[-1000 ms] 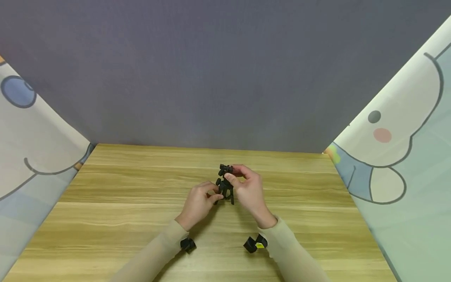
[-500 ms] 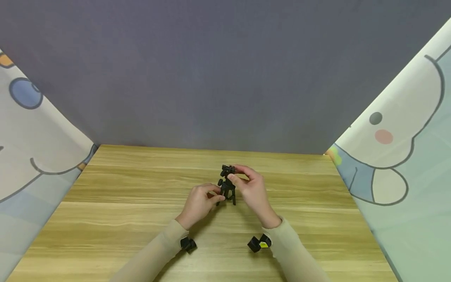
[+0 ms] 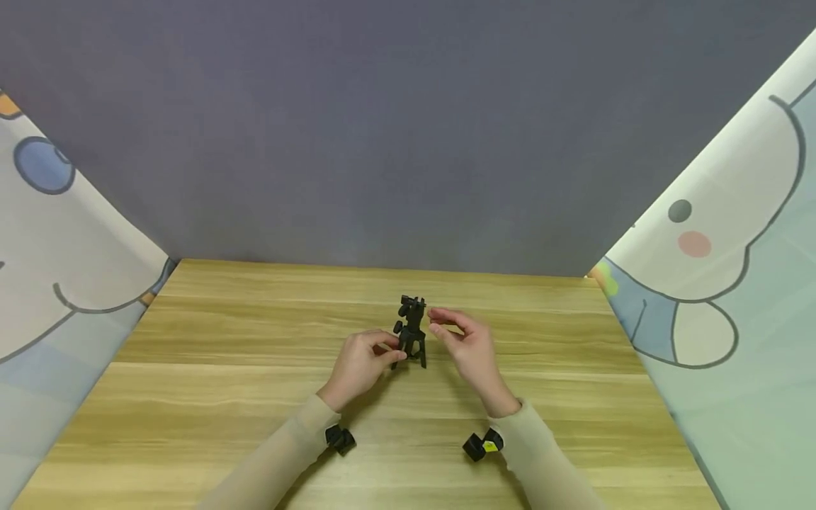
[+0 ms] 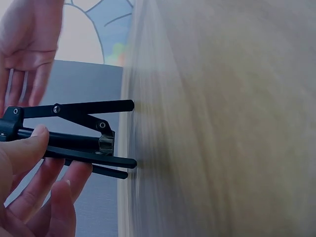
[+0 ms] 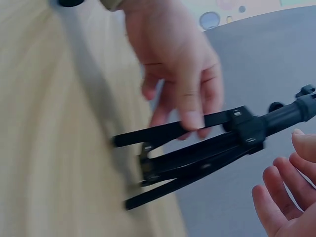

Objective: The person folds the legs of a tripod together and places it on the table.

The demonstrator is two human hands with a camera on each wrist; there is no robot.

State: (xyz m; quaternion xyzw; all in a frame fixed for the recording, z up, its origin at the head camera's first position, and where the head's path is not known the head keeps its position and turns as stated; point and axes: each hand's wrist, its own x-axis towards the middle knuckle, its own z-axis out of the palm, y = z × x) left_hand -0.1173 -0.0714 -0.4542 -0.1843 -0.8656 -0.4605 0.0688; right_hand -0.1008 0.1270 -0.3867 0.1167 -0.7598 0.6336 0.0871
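A small black tripod stands upright on the wooden table, its legs spread, near the middle in the head view. My left hand pinches one of its legs between thumb and fingers. In the right wrist view that left hand grips the leg from the far side. Just to the right of the tripod's upper part, my right hand is held apart from it, fingers loosely bent with nothing between them. The left wrist view has the tripod's legs with their hinged braces close up, feet at the tabletop.
The wooden table reaches back to a grey partition. Cartoon-printed panels flank it on both sides. Each wrist wears a small black camera.
My right hand has let go of the tripod's upper part and drawn back to the right. My left hand stays on the leg.
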